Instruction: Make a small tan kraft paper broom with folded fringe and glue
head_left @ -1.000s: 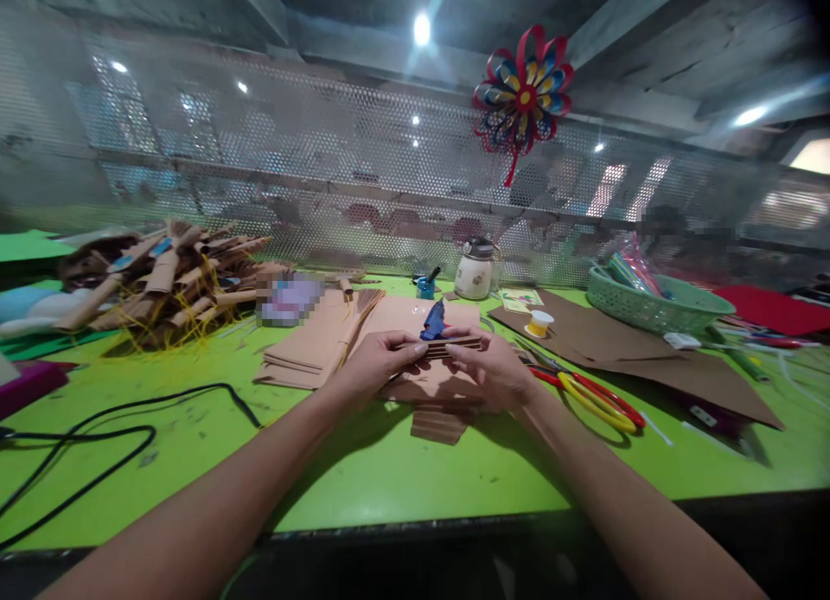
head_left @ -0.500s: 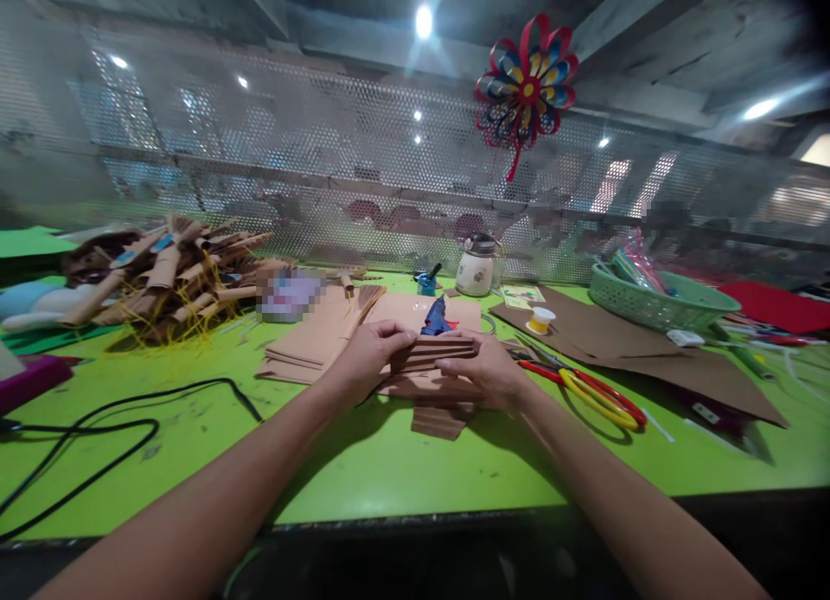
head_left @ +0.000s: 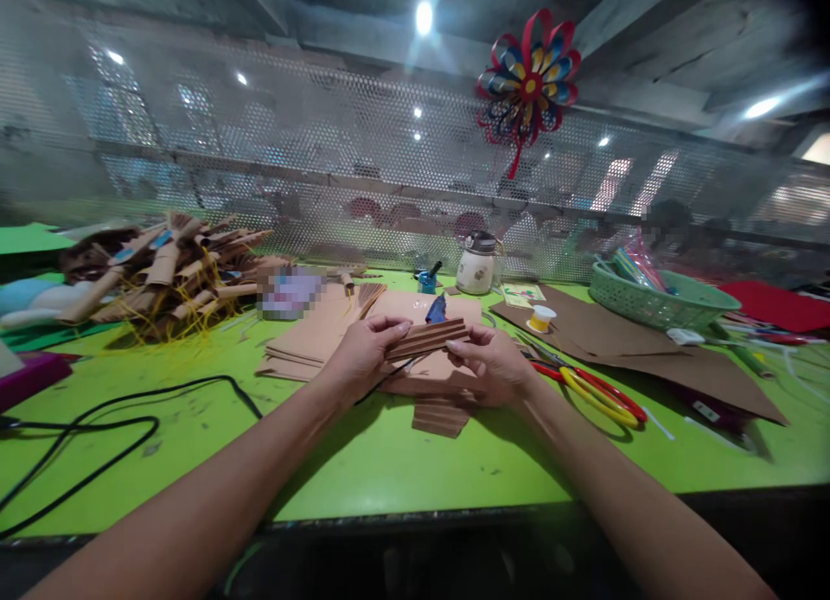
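Green table, left hand, right hand, each grip clasping pleated paper

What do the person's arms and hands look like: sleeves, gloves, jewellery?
The left hand and right hand are bare, without gloves. No ring, watch or bracelet can be made out. The forearms are uncovered to the frame's bottom edge; no sleeve shows.

brown pleated paper at centre, lime-green table, red-and-yellow scissors at right, mint-green basket, red-blue-yellow paper flower at upper right
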